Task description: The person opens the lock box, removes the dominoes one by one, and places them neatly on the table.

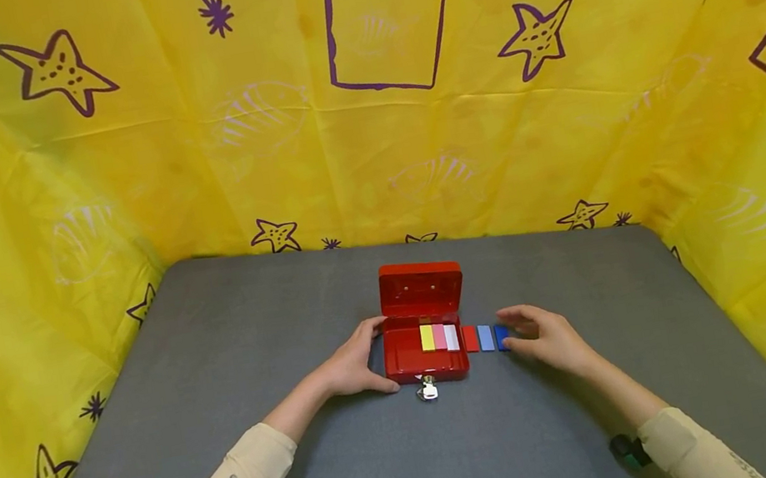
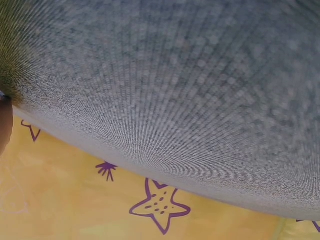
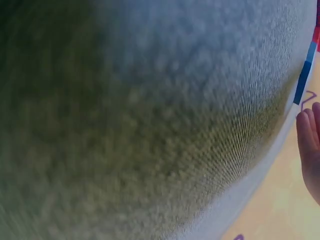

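A small red metal cash box point(image 1: 428, 371) stands with its lid point(image 1: 420, 290) raised. My left hand point(image 1: 354, 365) holds its left side, thumb at the front corner and fingers at the back corner. Yellow point(image 1: 427, 338), pink point(image 1: 439, 337) and white point(image 1: 451, 337) flat blocks lie side by side in the box. To its right, red point(image 1: 471, 339), light blue point(image 1: 486, 338) and dark blue point(image 1: 502, 337) blocks continue the row on the table. My right hand point(image 1: 547, 337) is beside the dark blue block, thumb and fingers apart; contact cannot be told.
A silver metal piece point(image 1: 427, 389), perhaps a lock, is at the box's front. The grey tabletop point(image 1: 274, 316) extends around both arms. Yellow cloth point(image 1: 309, 158) with purple starfish drawings encloses its back and sides. A dark band point(image 1: 627, 452) is on the right wrist.
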